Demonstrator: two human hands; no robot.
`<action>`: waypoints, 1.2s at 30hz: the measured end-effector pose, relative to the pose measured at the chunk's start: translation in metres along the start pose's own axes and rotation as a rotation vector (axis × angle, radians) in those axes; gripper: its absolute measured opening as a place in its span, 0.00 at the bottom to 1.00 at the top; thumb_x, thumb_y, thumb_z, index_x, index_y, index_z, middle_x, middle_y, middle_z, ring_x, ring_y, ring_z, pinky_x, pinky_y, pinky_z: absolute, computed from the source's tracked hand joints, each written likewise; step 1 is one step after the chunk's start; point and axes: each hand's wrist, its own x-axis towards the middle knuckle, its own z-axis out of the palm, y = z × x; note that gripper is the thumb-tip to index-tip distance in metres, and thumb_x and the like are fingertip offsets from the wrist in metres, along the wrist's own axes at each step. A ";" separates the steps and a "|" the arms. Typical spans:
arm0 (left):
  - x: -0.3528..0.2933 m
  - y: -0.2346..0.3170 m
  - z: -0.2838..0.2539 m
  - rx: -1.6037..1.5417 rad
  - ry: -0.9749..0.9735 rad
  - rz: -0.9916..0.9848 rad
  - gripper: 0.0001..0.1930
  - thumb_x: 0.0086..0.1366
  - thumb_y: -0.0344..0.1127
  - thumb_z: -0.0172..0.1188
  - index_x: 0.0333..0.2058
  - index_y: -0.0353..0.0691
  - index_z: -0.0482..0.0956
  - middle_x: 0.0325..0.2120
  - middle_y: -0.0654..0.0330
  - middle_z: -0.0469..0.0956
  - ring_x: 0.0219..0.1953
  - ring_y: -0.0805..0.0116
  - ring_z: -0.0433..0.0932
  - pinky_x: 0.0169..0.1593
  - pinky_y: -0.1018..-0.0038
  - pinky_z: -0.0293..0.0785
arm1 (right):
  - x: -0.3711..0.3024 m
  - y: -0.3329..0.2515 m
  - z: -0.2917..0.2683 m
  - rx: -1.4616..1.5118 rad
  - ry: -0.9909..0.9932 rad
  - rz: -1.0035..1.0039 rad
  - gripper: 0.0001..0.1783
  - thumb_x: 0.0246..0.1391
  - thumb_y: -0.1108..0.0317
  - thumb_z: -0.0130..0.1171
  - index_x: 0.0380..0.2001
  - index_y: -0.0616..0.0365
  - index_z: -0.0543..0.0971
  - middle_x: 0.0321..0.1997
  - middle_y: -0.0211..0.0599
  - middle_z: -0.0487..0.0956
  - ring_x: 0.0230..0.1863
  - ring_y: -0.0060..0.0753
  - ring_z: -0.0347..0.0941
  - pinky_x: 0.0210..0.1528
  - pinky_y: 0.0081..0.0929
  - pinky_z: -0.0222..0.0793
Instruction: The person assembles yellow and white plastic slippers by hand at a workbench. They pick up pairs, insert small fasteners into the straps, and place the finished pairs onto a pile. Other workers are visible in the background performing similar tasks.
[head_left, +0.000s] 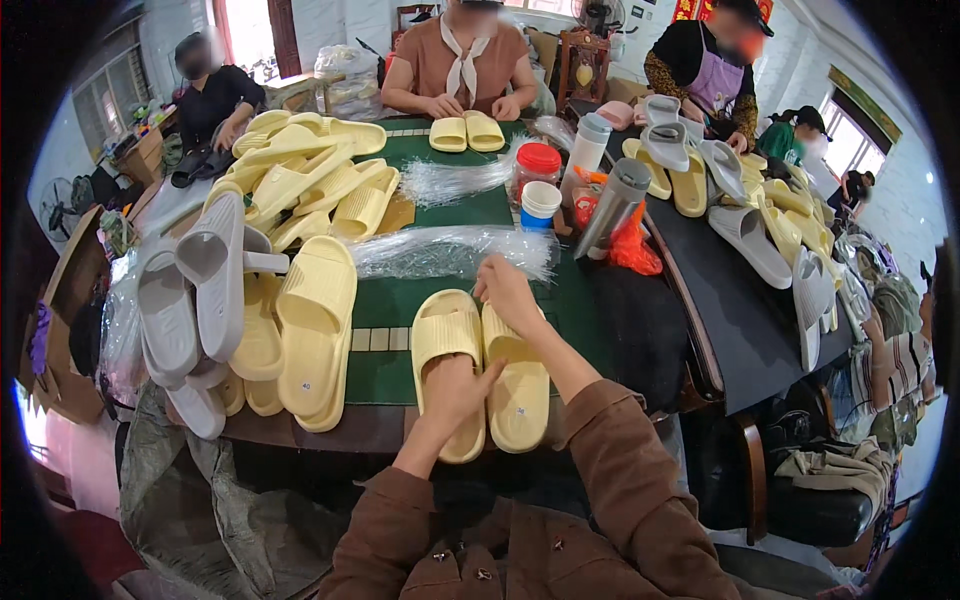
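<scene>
A pair of pale yellow slide slippers lies side by side in front of me, the left slipper (448,325) and the right slipper (520,405). My left hand (455,390) reaches into the left one, its fingers hidden under the strap. Its thumb lies across the inner edge of the right slipper, so the hand grips the two together. At the toe end of the right slipper, my right hand (508,292) is closed in a pinch; what it holds is too small to make out. Just beyond lies a bundle of clear plastic strands (450,252).
Yellow slippers (318,330) and grey slippers (212,270) are heaped on the left. A grey tumbler (612,212), a white cup (540,203) and a red-lidded jar (537,165) stand right of the strands. More slippers cover the black table (740,330). Several people sit or stand around.
</scene>
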 end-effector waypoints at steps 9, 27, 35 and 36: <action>-0.051 0.004 -0.038 -0.173 -0.076 0.132 0.27 0.61 0.43 0.61 0.52 0.28 0.69 0.51 0.39 0.69 0.55 0.47 0.68 0.56 0.61 0.64 | -0.002 0.003 -0.006 0.387 0.086 0.256 0.10 0.65 0.65 0.44 0.37 0.60 0.71 0.29 0.36 0.80 0.27 0.21 0.73 0.25 0.21 0.67; 0.109 -0.009 0.002 -0.102 0.267 0.162 0.07 0.60 0.28 0.56 0.37 0.36 0.73 0.28 0.49 0.80 0.34 0.47 0.79 0.38 0.59 0.74 | -0.015 0.012 0.011 0.136 0.295 0.018 0.10 0.62 0.68 0.50 0.36 0.65 0.74 0.32 0.43 0.80 0.33 0.30 0.78 0.37 0.28 0.72; 0.102 -0.015 0.000 -0.297 0.337 0.184 0.04 0.62 0.26 0.56 0.34 0.31 0.75 0.25 0.53 0.79 0.28 0.63 0.78 0.33 0.70 0.72 | -0.016 0.002 0.005 0.283 0.207 0.037 0.08 0.60 0.69 0.53 0.34 0.64 0.76 0.29 0.35 0.81 0.30 0.23 0.77 0.34 0.25 0.72; 0.100 -0.013 -0.002 -0.344 0.319 0.142 0.04 0.62 0.26 0.56 0.34 0.32 0.75 0.25 0.55 0.79 0.28 0.66 0.78 0.33 0.71 0.72 | -0.015 0.004 0.001 0.313 0.171 0.102 0.09 0.60 0.69 0.54 0.35 0.64 0.79 0.32 0.34 0.82 0.31 0.20 0.77 0.35 0.22 0.72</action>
